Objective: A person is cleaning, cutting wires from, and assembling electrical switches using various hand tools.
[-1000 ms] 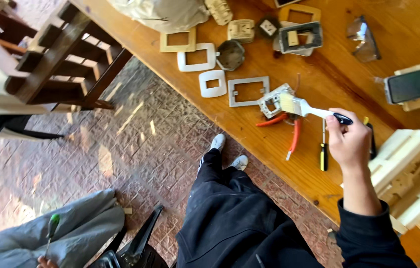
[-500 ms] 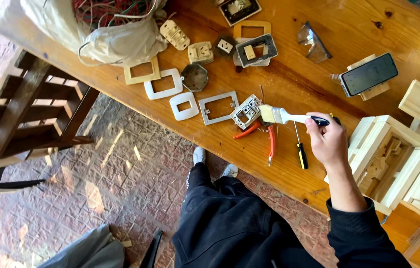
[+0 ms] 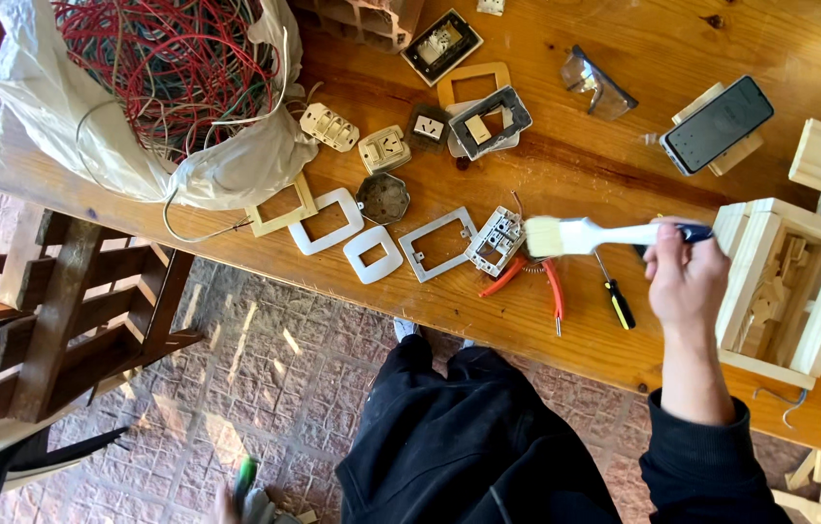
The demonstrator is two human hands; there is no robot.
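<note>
Right hand (image 3: 687,277) fingers clench the paintbrush (image 3: 595,236) handle; bristles touch the socket module (image 3: 496,241). Screwdriver (image 3: 614,296) lies just beside the fingers. Left hand out of view.

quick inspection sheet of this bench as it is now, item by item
surface: wooden bench, bare varnished planks between the parts.
job's things: paintbrush, bristles at a socket module.
clutter: wall plates, loose switches, orange pliers, screwdriver, phone on a block, safety glasses, pale wooden crates.
grippers: right hand in a closed grip on the brush handle; left hand low in view, near something green, grip unclear.
cables: tangled red and green wire in a plastic bag.
surroundings: brick paving, dark wooden rack.
</note>
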